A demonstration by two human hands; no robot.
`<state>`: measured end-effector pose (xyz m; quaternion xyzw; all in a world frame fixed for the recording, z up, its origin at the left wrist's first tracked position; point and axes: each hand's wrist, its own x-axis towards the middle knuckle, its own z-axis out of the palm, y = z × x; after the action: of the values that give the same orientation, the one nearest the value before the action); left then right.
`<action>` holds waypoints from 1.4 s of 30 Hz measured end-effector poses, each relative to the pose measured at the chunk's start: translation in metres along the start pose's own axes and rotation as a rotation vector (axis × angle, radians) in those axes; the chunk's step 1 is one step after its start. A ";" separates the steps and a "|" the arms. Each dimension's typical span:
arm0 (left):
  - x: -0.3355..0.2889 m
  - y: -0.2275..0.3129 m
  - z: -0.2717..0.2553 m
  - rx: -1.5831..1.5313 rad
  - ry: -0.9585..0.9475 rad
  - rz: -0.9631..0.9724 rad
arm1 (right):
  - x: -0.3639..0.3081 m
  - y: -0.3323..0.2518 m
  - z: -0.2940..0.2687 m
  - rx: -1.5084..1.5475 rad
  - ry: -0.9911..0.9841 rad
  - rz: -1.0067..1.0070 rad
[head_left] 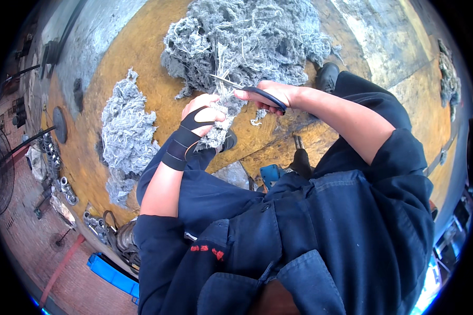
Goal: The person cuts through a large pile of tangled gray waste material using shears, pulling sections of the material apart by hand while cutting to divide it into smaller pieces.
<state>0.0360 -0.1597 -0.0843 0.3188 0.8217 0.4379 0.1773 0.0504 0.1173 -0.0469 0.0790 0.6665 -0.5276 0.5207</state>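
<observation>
Grey fibre (230,102): bunched in left hand (199,108), fingers gripping.
Scissors (228,81): right hand (276,93) closed round handles; snipping, apparently.
Next cut: calls for clear fingertips.

We take the large shaggy grey fibre heap (252,37) as our landmark, on a worn tan flat surface (147,58). Left of the heap, closer to us, is a smaller tufted grey fibre pile (127,126); far left of the heap, a black round caged fan (0,170). At the heap's near side we have pointed metal black-handled scissors (272,97) in our bare right hand (279,90) and a ragged grey fibre tuft (225,111) in our black-braced left hand (198,111). A rounded dark boot (327,77) is just beside the heap's near right edge; far right of the heap, a narrow grey fibre bundle (449,73).
</observation>
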 end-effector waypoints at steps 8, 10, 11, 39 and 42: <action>0.025 0.034 -0.007 0.071 0.002 0.020 | 0.013 -0.001 0.001 -0.003 -0.051 -0.050; 0.025 0.028 -0.008 0.094 -0.008 -0.088 | 0.013 -0.003 0.001 -0.034 -0.028 -0.079; 0.034 0.040 -0.008 0.053 -0.038 -0.336 | 0.015 -0.003 0.001 -0.037 -0.005 -0.082; 0.021 0.084 -0.022 0.135 -0.350 -0.425 | 0.023 0.023 -0.004 0.143 -0.315 0.184; 0.017 0.083 -0.016 0.130 -0.304 -0.364 | 0.021 0.015 0.000 0.137 -0.279 0.135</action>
<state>0.0447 -0.1238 -0.0068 0.2386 0.8558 0.2921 0.3540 0.0512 0.1141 -0.0723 0.0848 0.5435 -0.5414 0.6358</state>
